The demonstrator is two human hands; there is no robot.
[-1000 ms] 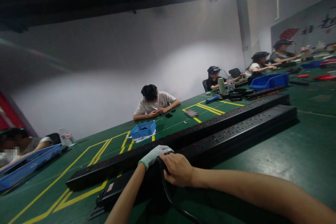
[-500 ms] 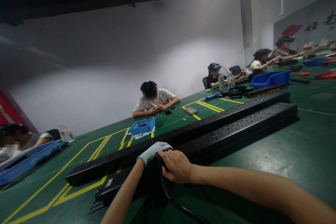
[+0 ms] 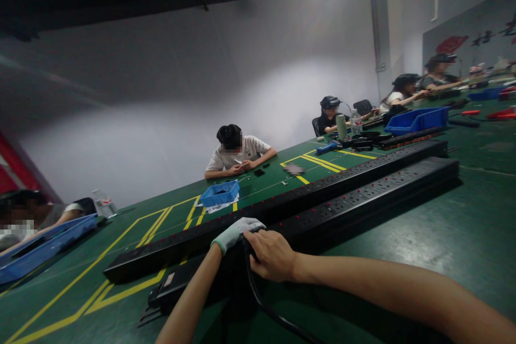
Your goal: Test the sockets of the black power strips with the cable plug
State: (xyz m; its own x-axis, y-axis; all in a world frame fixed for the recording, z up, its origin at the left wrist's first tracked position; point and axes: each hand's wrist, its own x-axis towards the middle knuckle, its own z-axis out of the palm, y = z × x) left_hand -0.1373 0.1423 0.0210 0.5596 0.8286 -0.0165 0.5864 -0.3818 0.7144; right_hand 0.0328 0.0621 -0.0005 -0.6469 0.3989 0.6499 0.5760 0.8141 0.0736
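Note:
Two long black power strips lie side by side on the green table. My left hand [image 3: 237,233], in a pale glove, is closed over the nearer power strip [image 3: 342,205], around its middle. Against it, my bare right hand [image 3: 273,256] grips the end of a black power cord [image 3: 260,303] at the strip's top. The cord's plug is hidden in my fingers, so whether it sits in a socket cannot be seen. From the hand the cord hangs toward the table's near side. Just beyond lies the farther power strip [image 3: 161,250], touched by neither hand.
A small blue tray [image 3: 220,194] stands past the strips, and a long blue bin [image 3: 48,250] is at the left. Another blue bin [image 3: 419,121], a bottle [image 3: 355,122] and tools are at the far right. Several people sit around the table [image 3: 484,215].
The view has shifted very slightly. Both hands keep their places on the power strip and the cord.

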